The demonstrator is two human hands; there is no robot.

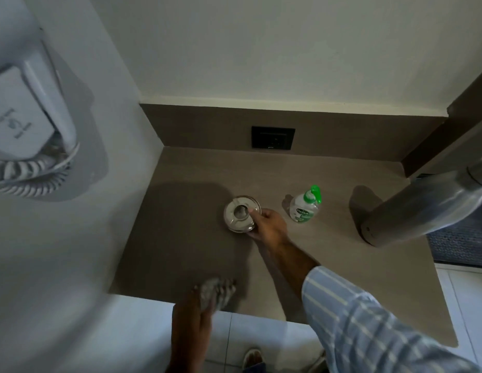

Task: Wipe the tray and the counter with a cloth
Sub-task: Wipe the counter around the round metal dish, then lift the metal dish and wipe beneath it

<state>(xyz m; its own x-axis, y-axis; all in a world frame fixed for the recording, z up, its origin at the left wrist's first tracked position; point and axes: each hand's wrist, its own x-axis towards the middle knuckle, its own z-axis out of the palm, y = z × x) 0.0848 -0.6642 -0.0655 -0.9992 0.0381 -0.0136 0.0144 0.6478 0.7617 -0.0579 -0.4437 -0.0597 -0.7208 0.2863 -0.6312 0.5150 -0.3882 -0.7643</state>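
A round glass ashtray-like tray (241, 212) sits near the middle of the brown counter (186, 238). My right hand (268, 224) grips the tray's right rim with thumb and fingers; its sleeve is blue with pale stripes. My left hand (199, 305) is at the counter's front edge, shut on a crumpled grey-white cloth (217, 290) that rests on the counter surface. The cloth is blurred.
A green-capped hand-wash bottle (304, 207) stands right of the tray. A grey cylindrical arm (422, 208) reaches in from the right. A black socket (273, 137) is on the back splash. A wall-mounted hair dryer (27, 125) with coiled cord hangs left. Tiled floor lies below.
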